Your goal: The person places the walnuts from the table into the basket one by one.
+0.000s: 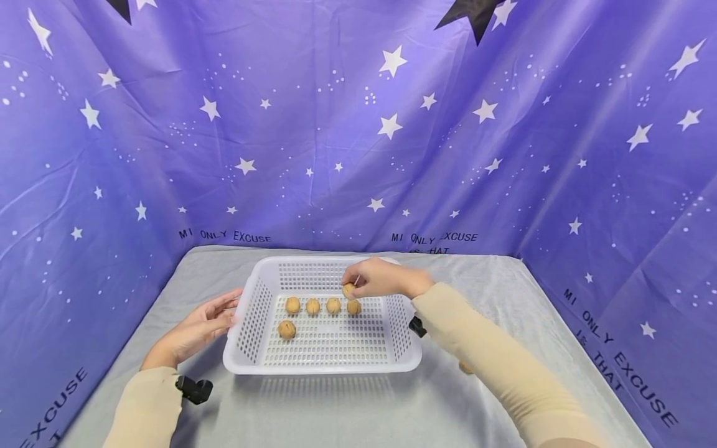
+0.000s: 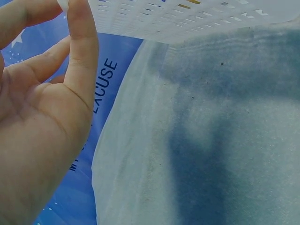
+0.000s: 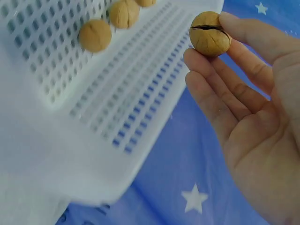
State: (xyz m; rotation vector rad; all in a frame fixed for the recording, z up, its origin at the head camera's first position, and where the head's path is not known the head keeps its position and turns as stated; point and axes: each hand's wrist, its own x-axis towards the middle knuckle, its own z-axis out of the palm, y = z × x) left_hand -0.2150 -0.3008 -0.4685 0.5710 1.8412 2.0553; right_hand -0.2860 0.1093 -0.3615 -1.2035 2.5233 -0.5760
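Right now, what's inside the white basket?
White basket: five walnuts on its floor, four in a far row, one nearer at left. The right hand holds another over it, covering part of the far wall; what's behind can't be seen.

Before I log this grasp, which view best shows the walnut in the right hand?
The right wrist view: there the walnut, held in the right hand, looks large, its dark crack plain. The head view shows it small, partly covered; the left wrist view doesn't show it.
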